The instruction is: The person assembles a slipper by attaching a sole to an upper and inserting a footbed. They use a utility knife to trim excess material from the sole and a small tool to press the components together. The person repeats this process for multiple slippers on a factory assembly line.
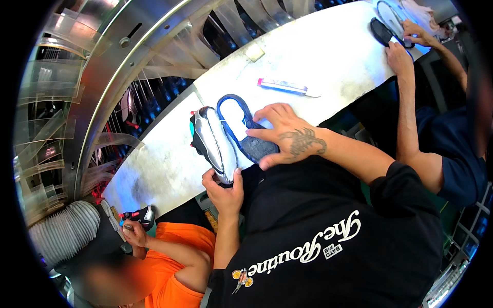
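Observation:
My left hand (224, 192) grips the near end of a silver and black shoe upper (218, 141), thumb on one side and fingers on the other. A row of stitching runs along the upper's silver edge, which faces up. Just right of it, touching or almost touching, lies a dark shoe sole (259, 148) with a blue rim and a pale area inside its far half. Over the sole's right side my right hand (287, 136) is closed, thumb at its near edge and index finger on its surface. The sole's right edge is partly hidden beneath that hand.
On the curved white table (328, 56) beyond my hands lies a slim white and blue tool (282, 86) with a red end and thin tip. A co-worker's hands (405, 46) handle a dark sole at far right. Another person's hand (134, 233) holds a shoe at lower left.

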`<state>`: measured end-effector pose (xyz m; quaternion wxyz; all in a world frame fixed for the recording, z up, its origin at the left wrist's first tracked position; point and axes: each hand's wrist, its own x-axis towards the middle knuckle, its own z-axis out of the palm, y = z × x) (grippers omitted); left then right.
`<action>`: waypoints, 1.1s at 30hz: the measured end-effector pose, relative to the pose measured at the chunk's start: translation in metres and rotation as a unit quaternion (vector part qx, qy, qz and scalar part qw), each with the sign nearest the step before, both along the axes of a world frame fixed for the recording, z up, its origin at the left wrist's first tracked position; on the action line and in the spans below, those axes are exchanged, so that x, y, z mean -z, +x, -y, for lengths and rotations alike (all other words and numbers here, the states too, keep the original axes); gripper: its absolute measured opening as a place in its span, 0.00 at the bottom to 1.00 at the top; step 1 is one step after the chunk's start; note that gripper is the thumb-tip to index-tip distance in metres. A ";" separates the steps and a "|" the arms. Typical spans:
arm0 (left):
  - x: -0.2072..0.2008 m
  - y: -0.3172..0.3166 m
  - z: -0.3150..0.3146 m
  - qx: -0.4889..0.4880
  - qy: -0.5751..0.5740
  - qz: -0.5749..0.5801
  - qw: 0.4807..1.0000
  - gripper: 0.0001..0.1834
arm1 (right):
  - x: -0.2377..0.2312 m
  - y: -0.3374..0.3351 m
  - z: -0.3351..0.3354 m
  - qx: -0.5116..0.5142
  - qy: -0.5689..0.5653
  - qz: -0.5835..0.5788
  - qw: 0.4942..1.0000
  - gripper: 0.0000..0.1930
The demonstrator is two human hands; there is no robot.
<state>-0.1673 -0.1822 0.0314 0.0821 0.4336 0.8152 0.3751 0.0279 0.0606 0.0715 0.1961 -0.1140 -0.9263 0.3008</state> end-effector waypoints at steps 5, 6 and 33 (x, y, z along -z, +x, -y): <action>-0.033 -0.001 -0.016 0.054 0.063 -0.103 0.991 0.28 | 0.032 0.021 0.013 -0.049 0.053 -0.032 0.997 0.23; -0.045 -0.003 -0.019 0.053 0.067 -0.108 0.990 0.25 | 0.025 0.016 0.018 -0.027 0.003 -0.090 0.996 0.21; -0.117 0.063 -0.025 0.233 0.178 0.315 0.903 0.13 | -0.068 0.030 0.089 0.059 -0.313 -0.232 0.919 0.10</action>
